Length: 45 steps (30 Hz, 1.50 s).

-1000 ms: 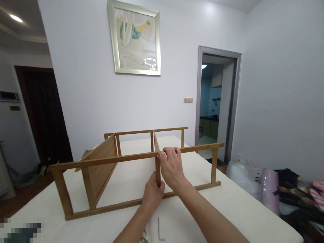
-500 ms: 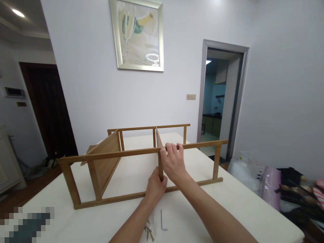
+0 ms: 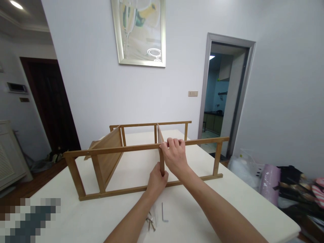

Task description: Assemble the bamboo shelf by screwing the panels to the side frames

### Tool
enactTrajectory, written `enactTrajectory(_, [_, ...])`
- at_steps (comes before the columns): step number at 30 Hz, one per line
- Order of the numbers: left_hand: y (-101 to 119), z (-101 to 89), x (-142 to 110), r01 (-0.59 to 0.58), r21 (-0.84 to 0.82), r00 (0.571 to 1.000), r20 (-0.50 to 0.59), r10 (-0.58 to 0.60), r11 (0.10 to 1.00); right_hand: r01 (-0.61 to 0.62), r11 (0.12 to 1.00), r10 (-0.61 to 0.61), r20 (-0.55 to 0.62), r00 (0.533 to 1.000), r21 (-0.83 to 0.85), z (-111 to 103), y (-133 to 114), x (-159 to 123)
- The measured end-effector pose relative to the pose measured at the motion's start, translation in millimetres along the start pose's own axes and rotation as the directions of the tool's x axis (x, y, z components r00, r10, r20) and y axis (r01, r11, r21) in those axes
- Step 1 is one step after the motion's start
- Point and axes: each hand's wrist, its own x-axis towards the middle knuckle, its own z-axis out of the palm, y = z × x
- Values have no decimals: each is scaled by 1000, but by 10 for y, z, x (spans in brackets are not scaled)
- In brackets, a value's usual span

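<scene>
A wooden shelf frame (image 3: pixel 134 148) lies on its side across the white table (image 3: pixel 202 209). My left hand (image 3: pixel 157 179) is closed round the lower part of the middle upright crosspiece of the near side frame. Above it, my right hand (image 3: pixel 174 153) grips the upper rail where that crosspiece meets it, its fingers curled over the top. A wooden shelf panel (image 3: pixel 109 145) stands between the two side frames on the left. An L-shaped hex key (image 3: pixel 162 212) and several screws (image 3: pixel 150 222) beside clear plastic lie in front of my forearms.
Beyond the table are a wall with a framed picture (image 3: pixel 141 33) and a doorway (image 3: pixel 206 84) on the right. A purple wrapped roll (image 3: pixel 270 184) and piled belongings stand past the table's right edge. A pixelated patch covers the lower left corner.
The camera view has shifted slightly, so the frame and table sit a little higher. Both hands keep their places on the frame, with no clear movement against it.
</scene>
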Motion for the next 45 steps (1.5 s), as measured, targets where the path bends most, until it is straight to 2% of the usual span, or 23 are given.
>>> enactTrajectory(9, [30,-15,-18,-20,-27,1000,7,20,999,-138,963,149,-31,988,232,-6,-45,-11])
enactTrajectory(17, [15,7,0,-9,-41,1000,2,9,999,-91,991,94,-31,995,102,53,-78,-23])
enactTrajectory(24, [-5,19,6,-24,-46,1000,4,24,999,-59,997,59,-7,998,49,10,-70,-4])
enactTrajectory(36, [10,5,-9,-31,-33,1000,0,31,999,-69,996,68,5,998,61,33,-56,-30])
enactTrajectory(39, [24,1,-7,-31,-37,999,8,31,999,-61,992,70,-73,995,114,7,-68,-97])
enactTrajectory(42, [32,-2,-16,-27,-22,1000,8,28,999,15,981,20,-177,984,192,-55,-37,-261])
enactTrajectory(45, [32,-7,-26,-35,18,999,1,35,999,74,945,-32,-137,990,318,-93,33,-537])
